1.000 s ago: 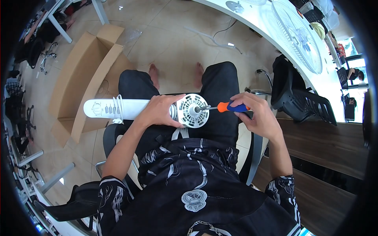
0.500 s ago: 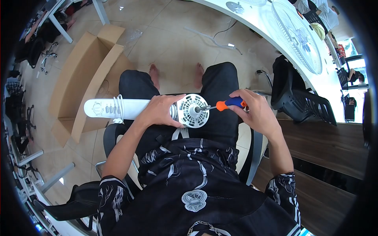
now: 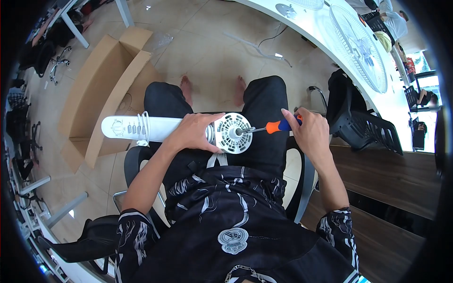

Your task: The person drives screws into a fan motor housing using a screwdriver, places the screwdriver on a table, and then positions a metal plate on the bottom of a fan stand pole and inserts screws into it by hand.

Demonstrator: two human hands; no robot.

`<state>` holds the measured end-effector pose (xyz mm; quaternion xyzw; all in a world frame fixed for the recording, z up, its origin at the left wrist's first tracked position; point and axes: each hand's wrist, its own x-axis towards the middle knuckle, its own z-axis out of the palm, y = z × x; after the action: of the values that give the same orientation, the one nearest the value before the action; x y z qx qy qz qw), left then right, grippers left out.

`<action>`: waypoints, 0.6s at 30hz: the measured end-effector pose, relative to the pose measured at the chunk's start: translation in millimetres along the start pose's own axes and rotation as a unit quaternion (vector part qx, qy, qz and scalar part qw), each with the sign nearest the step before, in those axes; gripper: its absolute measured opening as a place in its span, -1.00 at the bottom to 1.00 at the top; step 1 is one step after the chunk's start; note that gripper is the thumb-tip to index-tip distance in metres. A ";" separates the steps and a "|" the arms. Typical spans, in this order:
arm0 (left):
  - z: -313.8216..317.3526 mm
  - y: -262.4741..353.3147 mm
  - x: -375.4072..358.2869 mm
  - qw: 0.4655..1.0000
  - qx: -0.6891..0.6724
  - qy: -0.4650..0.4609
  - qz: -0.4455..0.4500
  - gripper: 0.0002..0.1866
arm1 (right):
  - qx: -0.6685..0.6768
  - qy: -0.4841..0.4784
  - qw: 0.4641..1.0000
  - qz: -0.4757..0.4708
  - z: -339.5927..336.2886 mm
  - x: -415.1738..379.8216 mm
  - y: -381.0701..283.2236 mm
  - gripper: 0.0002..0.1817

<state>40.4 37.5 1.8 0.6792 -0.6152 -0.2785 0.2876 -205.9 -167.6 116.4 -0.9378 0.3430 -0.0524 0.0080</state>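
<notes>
While the left hand (image 3: pixel 191 133) clamps the white fan body (image 3: pixel 155 129) across the lap, the right hand (image 3: pixel 309 134) grips an orange-handled screwdriver (image 3: pixel 273 126), tip seated at the hub of the round motor housing (image 3: pixel 232 133). Fastening looks mid-way; whether the screw is tight cannot be told. Fan grille (image 3: pixel 361 45) lies unmounted on the white desk's (image 3: pixel 306 21) near edge. Tiled floor, open cardboard box (image 3: pixel 101 89) left.
</notes>
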 end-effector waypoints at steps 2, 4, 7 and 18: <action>-0.4 0.1 -0.3 1.000 -0.002 -0.001 -0.001 0.06 | 0.030 0.018 0.999 0.005 1.1 -0.9 -0.4 -0.32; -0.2 -1.0 -0.8 1.000 0.008 -0.002 0.003 0.09 | 0.016 -0.010 0.999 0.030 0.7 0.4 -0.6 -0.32; 1.6 -2.7 -1.0 1.000 0.014 0.004 0.007 0.08 | 0.027 -0.027 0.999 0.009 -3.5 -3.1 1.5 -0.36; 0.4 -0.4 -0.7 1.000 0.004 0.004 0.002 0.07 | 0.079 -0.142 0.987 0.014 -24.1 -3.8 5.6 -0.48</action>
<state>40.3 38.3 1.2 0.6803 -0.6163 -0.2731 0.2878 -214.9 -169.0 139.7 -0.9274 0.3461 0.0542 0.1315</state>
